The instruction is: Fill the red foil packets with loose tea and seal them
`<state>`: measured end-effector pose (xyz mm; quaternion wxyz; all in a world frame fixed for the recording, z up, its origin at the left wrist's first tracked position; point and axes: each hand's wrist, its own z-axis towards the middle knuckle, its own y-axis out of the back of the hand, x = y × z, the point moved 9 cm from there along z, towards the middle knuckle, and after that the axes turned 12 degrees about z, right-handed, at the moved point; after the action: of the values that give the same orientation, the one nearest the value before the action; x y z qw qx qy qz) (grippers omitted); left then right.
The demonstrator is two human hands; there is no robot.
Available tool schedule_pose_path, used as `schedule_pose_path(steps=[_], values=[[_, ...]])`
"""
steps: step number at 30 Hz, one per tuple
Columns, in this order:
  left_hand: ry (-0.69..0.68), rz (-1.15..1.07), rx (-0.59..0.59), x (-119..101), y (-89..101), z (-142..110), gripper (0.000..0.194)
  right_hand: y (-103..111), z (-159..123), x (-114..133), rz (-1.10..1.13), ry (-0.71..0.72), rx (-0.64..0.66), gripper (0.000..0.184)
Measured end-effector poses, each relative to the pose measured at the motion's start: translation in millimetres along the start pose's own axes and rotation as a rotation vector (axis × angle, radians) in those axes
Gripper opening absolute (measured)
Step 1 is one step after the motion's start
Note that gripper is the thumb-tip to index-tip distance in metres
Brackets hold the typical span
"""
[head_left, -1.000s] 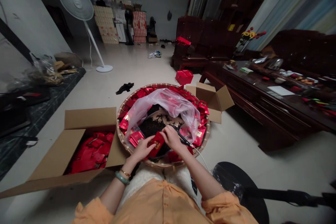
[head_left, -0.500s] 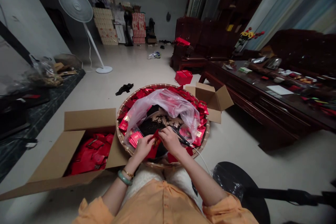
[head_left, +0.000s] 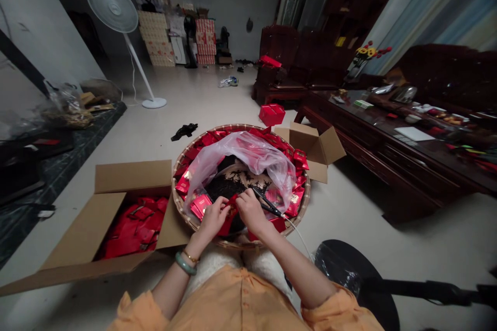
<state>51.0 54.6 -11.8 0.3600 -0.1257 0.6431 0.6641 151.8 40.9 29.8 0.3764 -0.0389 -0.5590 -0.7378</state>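
Fingers of the left hand are pinching a red packet at the basket's near side, and the right hand is gripping its upper edge close by. A black tool is lying beside the right hand; beyond, an open plastic bag is holding dark leaves. Red pouches are lining the round basket and others are filling a cardboard box, probably partly finished work, while plenty of loose leaves are apparently awaiting packing
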Motion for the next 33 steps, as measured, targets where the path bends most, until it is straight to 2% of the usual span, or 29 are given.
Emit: schedule_pose_path(steps=[2,4,7,9,12,15,18,21,24,28,33], values=[[0.026,-0.063,0.021,5.4,-4.7,0.4,0.009,-3.7,-1.5,3.3,0.034,0.065,0.011,0.018],[0.058,-0.135,0.031,11.7,-8.4,0.9,0.010,-4.0,-2.5,-2.0,0.104,0.059,0.018,0.016],[0.132,-0.273,-0.031,25.4,-3.9,3.3,0.014,2.3,-4.9,-21.4,0.247,-0.044,-0.018,0.012],[0.200,-0.373,-0.071,37.0,1.6,5.2,0.020,10.1,-8.5,-38.0,0.367,-0.144,-0.108,0.009],[0.340,-0.584,-0.001,52.9,-2.8,5.3,0.029,10.8,-16.1,-58.5,0.655,-0.301,-0.210,0.010],[0.458,-0.766,0.020,62.6,-6.7,2.2,0.033,-8.0,-19.3,-60.0,1.042,-0.409,-0.111,0.023],[0.478,-0.804,0.004,64.6,-5.2,2.4,0.032,-24.5,-22.0,-53.9,1.309,-0.492,0.046,0.035],[0.447,-0.779,0.052,59.5,-5.6,4.3,0.032,-38.9,-28.5,-62.4,1.458,-0.659,0.101,0.040],[0.393,-0.762,0.087,51.5,-4.9,5.1,0.032,-49.6,-34.4,-77.9,1.476,-0.800,0.063,0.040],[0.417,-0.763,0.063,52.0,-2.2,3.1,0.035,-50.3,-33.3,-77.6,1.520,-0.767,0.074,0.039],[0.419,-0.807,0.070,54.7,2.2,5.8,0.034,-44.7,-31.8,-51.3,1.611,-0.644,0.267,0.045]])
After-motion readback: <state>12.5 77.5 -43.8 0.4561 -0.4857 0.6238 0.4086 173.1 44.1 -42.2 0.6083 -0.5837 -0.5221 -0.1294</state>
